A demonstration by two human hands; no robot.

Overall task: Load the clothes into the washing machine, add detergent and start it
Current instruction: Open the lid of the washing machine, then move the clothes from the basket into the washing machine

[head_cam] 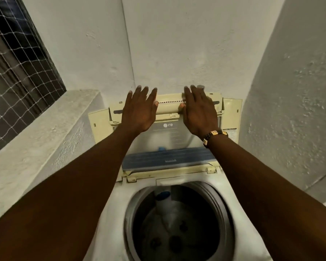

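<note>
Mid-frame, left hand (137, 110) and right hand (198, 112), fingers spread flat, steady the folded lid (169, 106); push evenly until it rests against the wall.

Washing machine (109, 213): white body. Lid (169, 106): cream-yellow plastic, a row of small dark dots along its top bar, a translucent grey panel with a pale logo. Control strip (167, 160): blue with fine lines. Drum (179, 223): dark interior, grey rim. Walls (177, 44): white, rough-textured. Window (17, 68): dark, covered by white square-grid netting. Bracelet (214, 135): black and gold beads.
</note>
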